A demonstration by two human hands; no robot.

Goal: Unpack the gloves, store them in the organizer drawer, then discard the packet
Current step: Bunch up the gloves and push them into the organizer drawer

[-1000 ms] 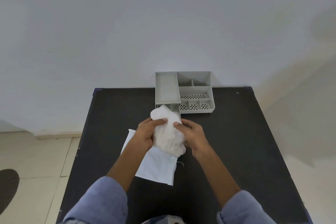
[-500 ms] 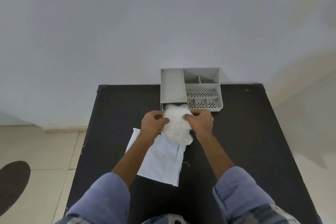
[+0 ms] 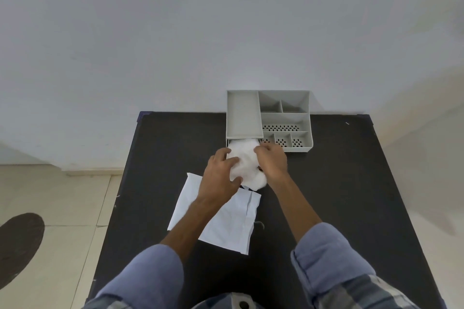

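Observation:
A white bundle of gloves (image 3: 247, 163) lies at the front of the grey organizer (image 3: 268, 120), over its pulled-out drawer, which the bundle mostly hides. My left hand (image 3: 221, 175) grips the bundle from the left and my right hand (image 3: 272, 160) presses it from the right. The empty white packet (image 3: 221, 218) lies flat on the black table (image 3: 339, 183), under my left forearm.
The organizer stands at the table's far edge against a pale wall, with several open compartments on its right side. Tiled floor and a dark round mat (image 3: 17, 243) lie left of the table.
Both hands have carried the glove bundle away from me, from above the packet to the organizer's front, and lowered it onto the drawer.

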